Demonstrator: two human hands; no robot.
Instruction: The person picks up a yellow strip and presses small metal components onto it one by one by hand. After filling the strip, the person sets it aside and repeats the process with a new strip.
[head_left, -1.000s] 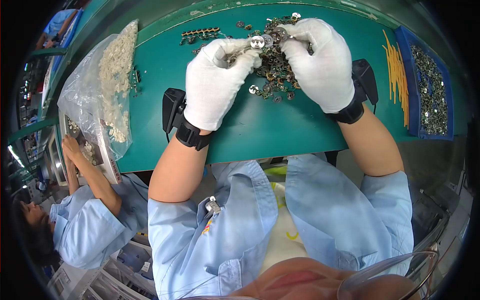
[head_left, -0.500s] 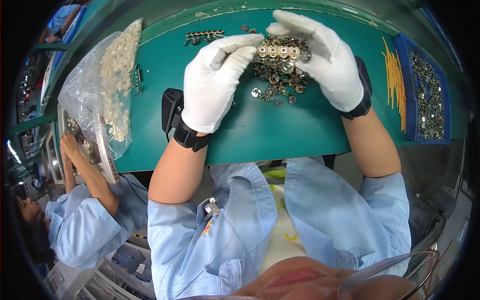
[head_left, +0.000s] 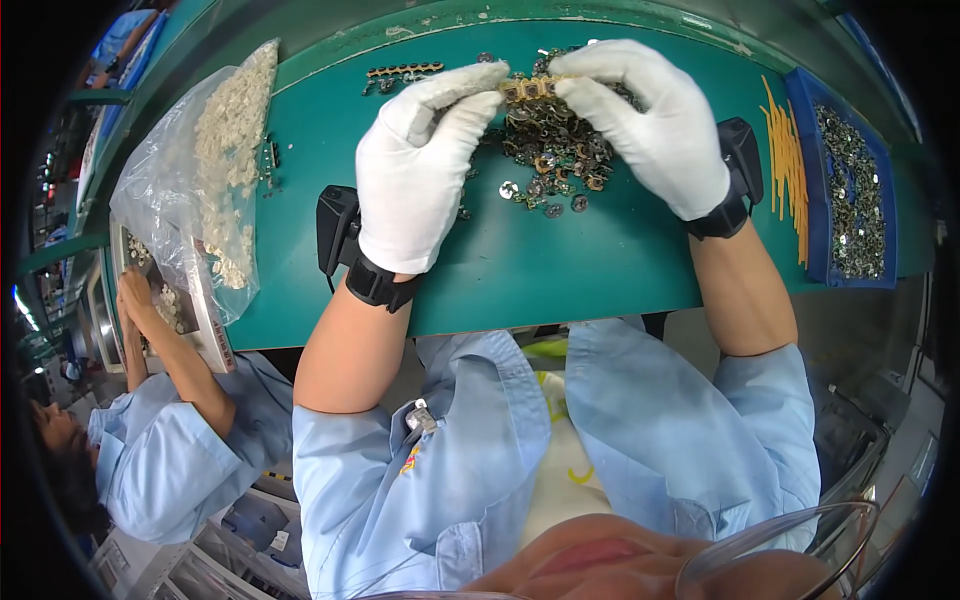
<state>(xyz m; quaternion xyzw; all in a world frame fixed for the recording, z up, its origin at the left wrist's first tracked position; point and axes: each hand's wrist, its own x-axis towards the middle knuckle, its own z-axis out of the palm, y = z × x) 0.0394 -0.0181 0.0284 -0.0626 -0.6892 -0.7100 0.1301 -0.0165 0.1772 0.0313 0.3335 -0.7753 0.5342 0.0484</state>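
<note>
Between my two white-gloved hands is a short strip of square, yellowish parts (head_left: 530, 90). My left hand (head_left: 415, 165) pinches its left end between thumb and fingertips. The thumb and fingers of my right hand (head_left: 655, 135) close on the strip's right end. Just below and behind the strip lies a pile of small metal pieces (head_left: 556, 150), some round and shiny, partly hidden by my right hand. Another dark and gold strip (head_left: 403, 70) lies beyond my left hand, with small pieces beside it.
On the green table (head_left: 560, 270), a clear bag (head_left: 150, 185) with many white bits stands at the left. Orange-yellow sticks (head_left: 790, 180) lie at the right beside a blue tray (head_left: 818, 245) of small metal pieces. A co-worker's hands (head_left: 135, 295) are at a box on the left.
My right hand's fingers have come down and closed on the strip's right end. The strip has turned, so its square faces show less. My left hand keeps its pinch.
</note>
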